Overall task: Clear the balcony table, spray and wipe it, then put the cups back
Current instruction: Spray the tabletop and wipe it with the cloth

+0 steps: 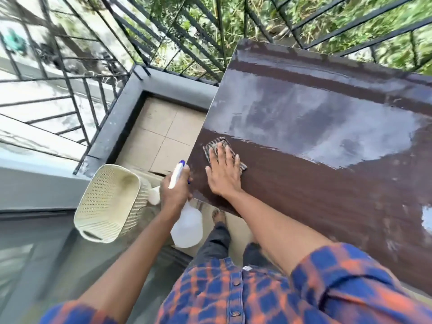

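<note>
- Right hand point(223, 171) lies flat, fingers straight, pressing a checked cloth point(216, 148) near the bench's point(327, 183) left edge.
- Left hand point(175, 190) grips a white spray bottle point(185, 223) just off that edge.
- Cream basket point(105, 202) stands on the floor.

We count one dark brown rectangular wooden table point(327, 183), spreading from one to four o'clock, and one small grey checked cloth point(216, 145) near the centre. There is one translucent white plastic spray bottle point(187, 228) at six o'clock and one cream perforated plastic basket point(105, 204) at eight o'clock. We count two hands, the left hand point(174, 190) and the right hand point(223, 174).
</note>
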